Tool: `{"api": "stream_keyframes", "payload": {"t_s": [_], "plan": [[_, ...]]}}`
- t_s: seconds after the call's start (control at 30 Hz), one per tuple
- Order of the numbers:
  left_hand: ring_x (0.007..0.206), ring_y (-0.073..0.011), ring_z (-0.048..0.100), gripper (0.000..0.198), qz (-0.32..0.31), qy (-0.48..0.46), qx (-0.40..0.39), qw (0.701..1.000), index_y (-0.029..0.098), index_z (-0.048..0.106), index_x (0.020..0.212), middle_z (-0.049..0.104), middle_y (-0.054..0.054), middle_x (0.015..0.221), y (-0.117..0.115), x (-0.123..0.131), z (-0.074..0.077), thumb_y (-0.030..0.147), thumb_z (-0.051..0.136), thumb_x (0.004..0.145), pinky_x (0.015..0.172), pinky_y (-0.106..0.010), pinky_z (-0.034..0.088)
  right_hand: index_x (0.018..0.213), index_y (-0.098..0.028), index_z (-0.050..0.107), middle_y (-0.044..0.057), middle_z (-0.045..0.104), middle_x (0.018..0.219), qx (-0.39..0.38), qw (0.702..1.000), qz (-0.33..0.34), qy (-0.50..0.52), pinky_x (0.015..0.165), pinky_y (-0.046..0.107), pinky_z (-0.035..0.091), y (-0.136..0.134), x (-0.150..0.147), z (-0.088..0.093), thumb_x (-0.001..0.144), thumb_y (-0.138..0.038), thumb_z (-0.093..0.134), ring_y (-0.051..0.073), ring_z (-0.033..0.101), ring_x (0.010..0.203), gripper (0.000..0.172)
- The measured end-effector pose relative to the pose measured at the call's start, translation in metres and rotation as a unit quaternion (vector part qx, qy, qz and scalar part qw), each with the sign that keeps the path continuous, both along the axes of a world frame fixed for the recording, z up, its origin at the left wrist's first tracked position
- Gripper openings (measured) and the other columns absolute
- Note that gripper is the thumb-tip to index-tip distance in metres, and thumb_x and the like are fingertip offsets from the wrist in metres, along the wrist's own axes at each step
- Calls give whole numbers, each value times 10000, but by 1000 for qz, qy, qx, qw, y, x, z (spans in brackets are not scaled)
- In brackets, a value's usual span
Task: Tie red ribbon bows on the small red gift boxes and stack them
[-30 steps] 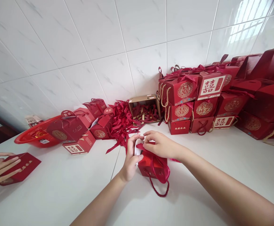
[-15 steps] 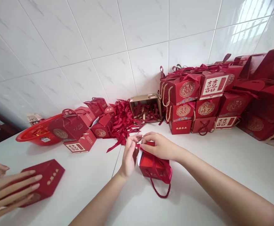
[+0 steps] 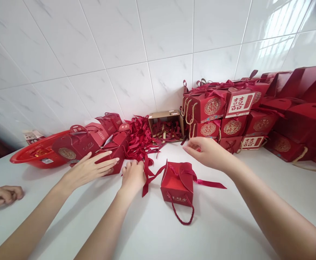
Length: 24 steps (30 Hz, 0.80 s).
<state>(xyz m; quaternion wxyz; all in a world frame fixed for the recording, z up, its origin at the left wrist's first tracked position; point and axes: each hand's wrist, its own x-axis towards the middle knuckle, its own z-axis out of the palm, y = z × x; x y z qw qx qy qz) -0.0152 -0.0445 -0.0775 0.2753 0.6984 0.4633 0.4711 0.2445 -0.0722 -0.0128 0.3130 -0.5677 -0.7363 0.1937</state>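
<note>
A small red gift box (image 3: pixel 176 195) stands upright between my hands, its rounded flap lying over the top. Dark red ribbon (image 3: pixel 209 183) crosses the lid and trails out on both sides; a twisted cord handle hangs at the front. My left hand (image 3: pixel 133 177) is closed, left of the box and right beside the ribbon's left strand; its fingertips are hidden. Above and right of the box hovers my right hand (image 3: pixel 205 153), fingers loosely curled, thumb slightly apart, nothing visible in it.
A co-worker's hand (image 3: pixel 93 169) rests on another red box (image 3: pixel 118 153); their other hand (image 3: pixel 4 196) lies at far left. Behind are a ribbon heap (image 3: pixel 139 135), a cardboard box (image 3: pixel 165 115) of ribbons, a red basin (image 3: pixel 19 157) and stacked gift boxes (image 3: pixel 209 108).
Both my hands have left the box top and moved apart; the ribbon is now spread sideways. The co-worker's box has gone from the left foreground back to the row of boxes.
</note>
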Motion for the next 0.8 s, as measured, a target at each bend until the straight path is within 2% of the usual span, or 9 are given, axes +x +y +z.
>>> {"api": "stream_keyframes", "payload": {"t_s": [0.1, 0.2, 0.3, 0.4, 0.5, 0.6, 0.7, 0.73, 0.8], "plan": [[882, -259, 512, 194, -14, 2, -33, 999, 234, 525, 715, 516, -22, 756, -3, 7, 6, 387, 572, 823, 816, -372, 382, 602, -203, 507, 51, 603, 635, -49, 997, -22, -61, 544, 302, 348, -9, 10, -15, 876, -525, 425, 191, 537, 591, 430], [737, -195, 508, 243, -61, 1, -80, 995, 232, 507, 750, 519, 7, 729, -13, 26, 6, 439, 480, 875, 732, -320, 400, 602, -203, 492, 58, 592, 658, -82, 995, 3, -59, 576, 311, 350, -21, 9, -38, 894, -593, 334, 204, 533, 633, 513], [634, -151, 438, 300, -91, 2, -121, 988, 225, 440, 720, 448, 34, 670, -29, 43, 1, 479, 448, 879, 624, -278, 379, 653, -201, 470, 34, 568, 706, -103, 993, 34, 36, 610, 297, 372, -30, 2, -58, 876, -629, 360, 181, 511, 667, 495], [598, -130, 360, 345, -95, 8, -146, 985, 221, 350, 687, 360, 51, 642, -47, 49, -1, 491, 463, 870, 576, -260, 335, 678, -198, 427, -12, 496, 656, -143, 974, 54, 167, 565, 261, 346, -33, 2, -69, 848, -621, 447, 128, 444, 596, 457], [596, -123, 321, 347, -121, 44, -167, 978, 213, 360, 686, 346, 55, 646, -61, 43, 4, 483, 494, 859, 569, -254, 298, 665, -187, 426, -27, 480, 628, -210, 934, 102, 271, 518, 236, 305, -34, 10, -73, 817, -586, 532, 97, 413, 549, 439], [590, -127, 320, 382, -135, 83, -180, 971, 199, 385, 631, 346, 45, 616, -65, 31, 12, 492, 493, 852, 561, -258, 270, 653, -191, 401, -40, 485, 591, -243, 898, 137, 341, 510, 222, 288, -36, 23, -72, 781, -469, 633, 87, 417, 533, 385], [566, -123, 321, 408, -112, 89, -183, 973, 194, 392, 588, 343, 43, 585, -64, 21, 19, 497, 527, 825, 547, -259, 263, 675, -210, 331, -104, 319, 508, -260, 868, 152, 393, 467, 207, 190, -39, 32, -65, 745, -369, 691, 58, 265, 452, 399], [559, -119, 320, 406, -103, 85, -182, 974, 194, 393, 585, 342, 45, 579, -63, 18, 21, 493, 544, 814, 545, -258, 270, 690, -214, 337, -109, 289, 512, -257, 871, 149, 392, 460, 207, 158, -40, 33, -62, 744, -370, 693, 56, 224, 451, 393], [541, -112, 322, 407, -87, 78, -178, 977, 195, 391, 577, 342, 50, 565, -63, 14, 27, 488, 572, 794, 531, -252, 284, 738, -214, 414, -96, 328, 528, -236, 901, 118, 345, 459, 216, 146, -43, 35, -55, 781, -432, 649, 66, 233, 471, 323]]}}
